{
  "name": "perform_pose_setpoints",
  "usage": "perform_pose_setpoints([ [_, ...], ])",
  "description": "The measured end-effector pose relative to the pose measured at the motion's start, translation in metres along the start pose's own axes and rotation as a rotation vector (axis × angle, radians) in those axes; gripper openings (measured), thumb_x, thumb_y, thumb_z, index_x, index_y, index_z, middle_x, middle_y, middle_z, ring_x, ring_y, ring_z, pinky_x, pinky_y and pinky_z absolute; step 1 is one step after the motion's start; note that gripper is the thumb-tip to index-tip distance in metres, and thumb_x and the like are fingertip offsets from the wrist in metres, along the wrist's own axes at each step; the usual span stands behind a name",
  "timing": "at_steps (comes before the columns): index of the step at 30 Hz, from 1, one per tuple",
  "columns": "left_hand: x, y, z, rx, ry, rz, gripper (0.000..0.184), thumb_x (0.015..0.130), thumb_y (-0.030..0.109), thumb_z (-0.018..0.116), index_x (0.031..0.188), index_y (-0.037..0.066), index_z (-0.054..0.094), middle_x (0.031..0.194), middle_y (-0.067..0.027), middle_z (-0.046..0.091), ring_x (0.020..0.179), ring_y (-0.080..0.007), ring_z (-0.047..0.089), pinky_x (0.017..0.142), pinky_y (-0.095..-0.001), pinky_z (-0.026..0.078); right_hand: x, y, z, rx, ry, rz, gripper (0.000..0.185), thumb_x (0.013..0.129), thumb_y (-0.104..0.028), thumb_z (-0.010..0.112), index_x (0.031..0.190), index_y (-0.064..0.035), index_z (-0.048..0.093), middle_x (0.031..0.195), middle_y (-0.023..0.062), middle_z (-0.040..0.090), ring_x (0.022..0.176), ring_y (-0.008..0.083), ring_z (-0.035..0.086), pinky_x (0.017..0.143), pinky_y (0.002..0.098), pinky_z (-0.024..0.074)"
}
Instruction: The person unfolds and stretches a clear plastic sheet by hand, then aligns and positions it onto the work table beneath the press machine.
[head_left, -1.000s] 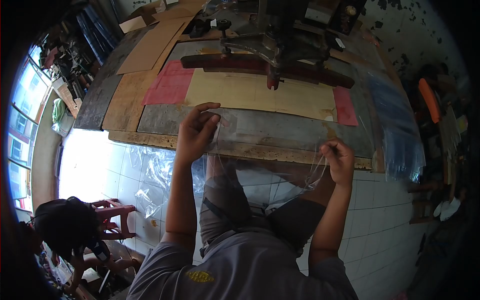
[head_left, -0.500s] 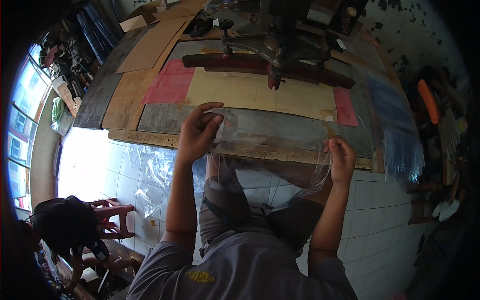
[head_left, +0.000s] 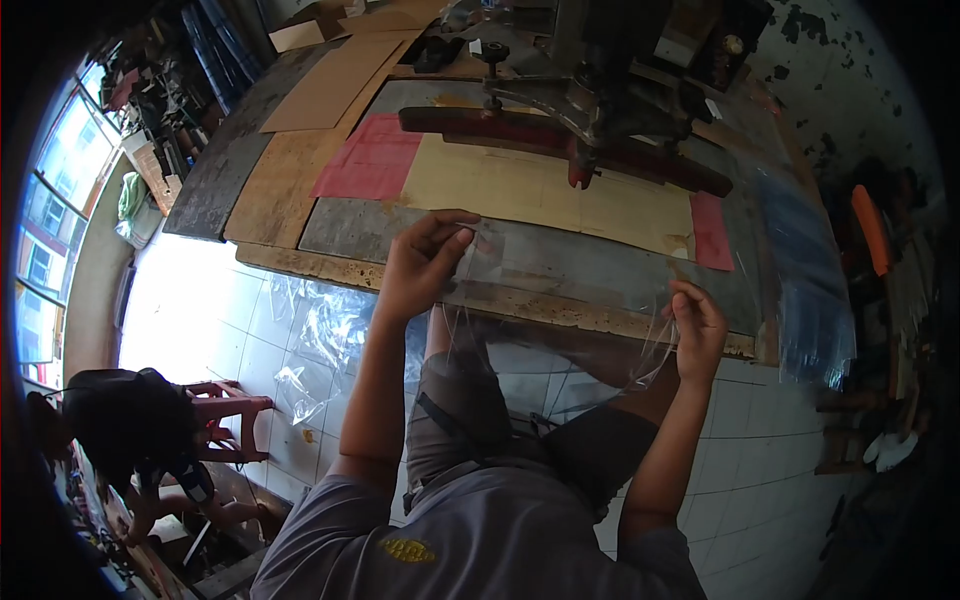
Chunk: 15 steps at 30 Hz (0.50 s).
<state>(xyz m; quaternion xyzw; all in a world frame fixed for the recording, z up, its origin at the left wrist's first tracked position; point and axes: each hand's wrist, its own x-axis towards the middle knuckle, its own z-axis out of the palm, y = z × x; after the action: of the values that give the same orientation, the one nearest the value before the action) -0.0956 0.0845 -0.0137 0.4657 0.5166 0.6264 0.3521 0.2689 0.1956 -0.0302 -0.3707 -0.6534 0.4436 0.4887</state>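
Observation:
A clear plastic sheet hangs in a sagging curve between my two hands, in front of the table edge and over my lap. My left hand pinches its left upper end between thumb and fingers. At the other end, my right hand grips the sheet's right corner with curled fingertips. Just beyond my hands, a yellow sheet lies on the grey plate, with a pink piece at its left and another pink piece at its right. Above it is the long red bar of a press.
Stacked clear plastic sheets overhang the table's right side. Cardboard lies at the back left. On the tiled floor are crumpled clear plastic and a red stool. Another person is at the lower left.
The view has shifted, so the table and press appear farther right. Both hands keep the plastic sheet stretched loosely between them; the fingers of my right hand look slightly more extended.

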Motion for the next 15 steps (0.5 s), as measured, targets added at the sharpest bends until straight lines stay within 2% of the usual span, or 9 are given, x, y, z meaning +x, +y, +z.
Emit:
perform_pose_setpoints([
  [6, -0.001, 0.006, 0.001, -0.021, 0.019, 0.034, 0.031, 0.103, 0.007, 0.061, 0.133, 0.001, 0.056, 0.092, -0.0047, 0.076, 0.068, 0.0002, 0.052, 0.061, -0.0178, 0.040, 0.001, -0.005, -0.009, -0.091, -0.225, -0.039, 0.024, 0.103, -0.015, 0.065, 0.121, -0.0003, 0.072, 0.093, 0.0015, 0.065, 0.080, 0.0087, 0.059, 0.071, 0.0232, 0.0448],
  [9, -0.001, 0.005, 0.001, -0.027, 0.016, 0.038, 0.032, 0.103, 0.006, 0.061, 0.134, 0.001, 0.056, 0.092, -0.0043, 0.075, 0.070, 0.0004, 0.052, 0.063, -0.0175, 0.040, 0.004, -0.007, -0.010, -0.079, -0.297, -0.075, 0.026, 0.104, -0.014, 0.064, 0.123, 0.0016, 0.071, 0.094, 0.0017, 0.062, 0.081, 0.0083, 0.057, 0.072, 0.0240, 0.0448],
  [12, 0.000, 0.003, -0.001, -0.036, 0.021, 0.034, 0.031, 0.103, 0.007, 0.062, 0.133, 0.001, 0.056, 0.091, -0.0046, 0.075, 0.070, 0.0001, 0.053, 0.064, -0.0176, 0.041, 0.007, -0.010, -0.012, -0.129, -0.361, -0.094, 0.025, 0.103, -0.013, 0.064, 0.123, 0.0005, 0.072, 0.098, 0.0025, 0.062, 0.081, 0.0090, 0.057, 0.072, 0.0241, 0.0453],
  [15, 0.002, 0.000, -0.001, -0.040, 0.033, 0.017, 0.031, 0.103, 0.007, 0.062, 0.133, 0.001, 0.056, 0.091, -0.0049, 0.076, 0.072, -0.0002, 0.054, 0.066, -0.0177, 0.042, 0.007, -0.014, -0.009, -0.039, -0.379, -0.110, 0.021, 0.102, -0.012, 0.065, 0.118, -0.0010, 0.074, 0.099, 0.0031, 0.063, 0.081, 0.0090, 0.059, 0.071, 0.0236, 0.0461],
])
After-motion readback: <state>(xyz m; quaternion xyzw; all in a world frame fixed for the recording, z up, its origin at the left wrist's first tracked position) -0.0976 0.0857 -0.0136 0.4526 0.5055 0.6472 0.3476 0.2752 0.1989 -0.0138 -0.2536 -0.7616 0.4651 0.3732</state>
